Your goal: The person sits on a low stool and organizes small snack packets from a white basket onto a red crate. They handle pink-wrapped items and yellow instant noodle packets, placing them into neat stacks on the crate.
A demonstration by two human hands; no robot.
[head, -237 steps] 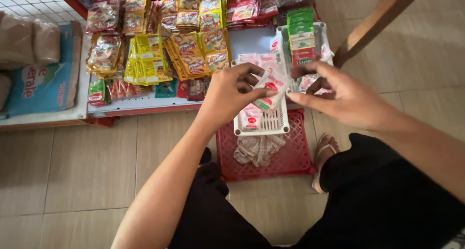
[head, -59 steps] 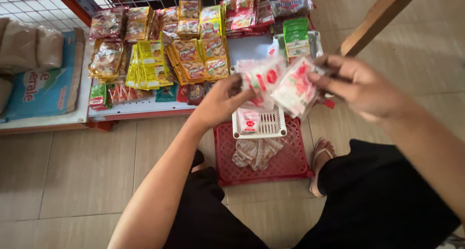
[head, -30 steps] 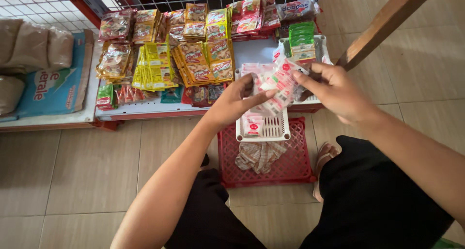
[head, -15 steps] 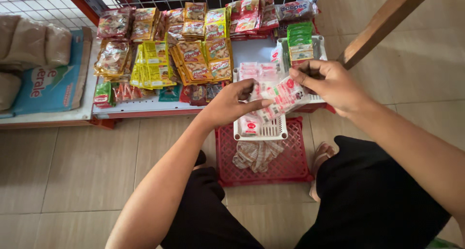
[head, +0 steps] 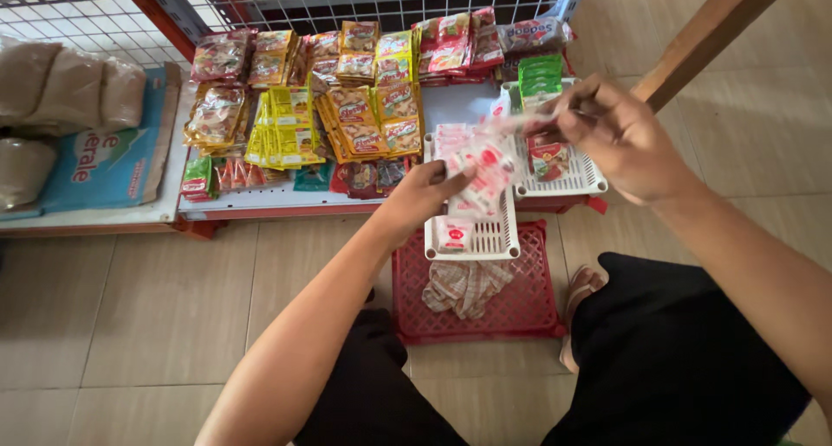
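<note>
My left hand (head: 422, 195) grips the lower end of a strip of small white and red sachets (head: 482, 170) over a white slotted basket (head: 498, 242). My right hand (head: 620, 134) pinches the upper end of the same strip, which stretches blurred between the two hands. One loose sachet (head: 452, 234) lies in the basket. The basket rests on a red plastic crate (head: 520, 312) with a checked cloth (head: 466, 286) on it.
A low shelf (head: 286, 201) holds several rows of yellow, orange and red snack packets (head: 347, 108). A second white basket (head: 568, 177) with green packets (head: 541, 75) sits at its right end. Brown sacks (head: 69, 91) lie left. A wooden pole (head: 706, 34) slants at upper right.
The sachet strip has been pulled out longer: my right hand moved up and right with its end, while my left hand stayed over the white basket.
</note>
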